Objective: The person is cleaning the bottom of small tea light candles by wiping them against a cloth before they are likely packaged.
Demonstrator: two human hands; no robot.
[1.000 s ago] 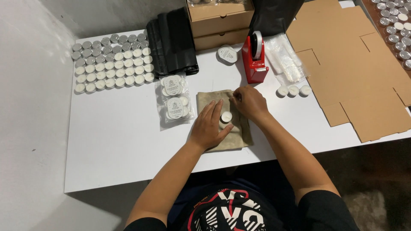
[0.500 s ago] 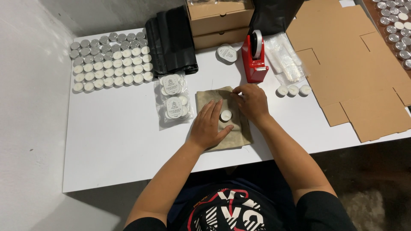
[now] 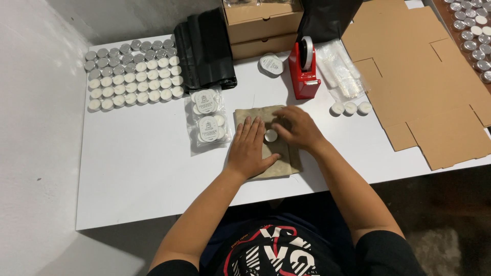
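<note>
Left hand point(image 3: 252, 149) flattened beside tealight point(image 3: 270, 135).

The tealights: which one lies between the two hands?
The single tealight on the brown paper, between the left hand and right hand; the others lie apart.

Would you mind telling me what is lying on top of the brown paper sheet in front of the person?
On the brown paper sheet sits one small white tealight. The left hand lies flat on the sheet; the right hand touches the tealight. Anything beneath the palms is hidden.
</note>
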